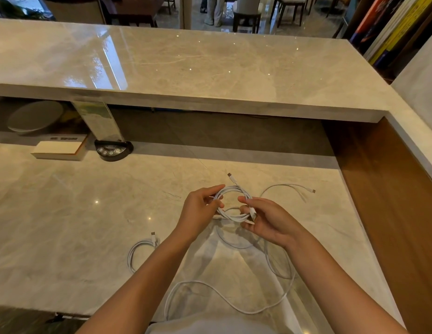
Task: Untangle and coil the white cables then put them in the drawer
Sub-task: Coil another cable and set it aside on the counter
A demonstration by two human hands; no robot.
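While my left hand [202,205] pinches one side of the coiled white cable [231,201], my right hand [263,219] grips the other, holding it just above the table [89,225]; looser cables [224,297] lie beneath.

You stand at a pale marble bench [65,213], glossy enough to catch small ceiling lights as bright dots. Above and beyond it runs a raised marble counter [186,68] with a broad window reflection on its left part. A wood panel [383,189] closes the bench on your right. Under the counter sit a round grey dish [34,119], a flat white box [58,150] and a black stand with buttons [113,150]. Past the counter you see dark chairs [246,18] on a shiny floor, and colourful books [391,27] at the far right.
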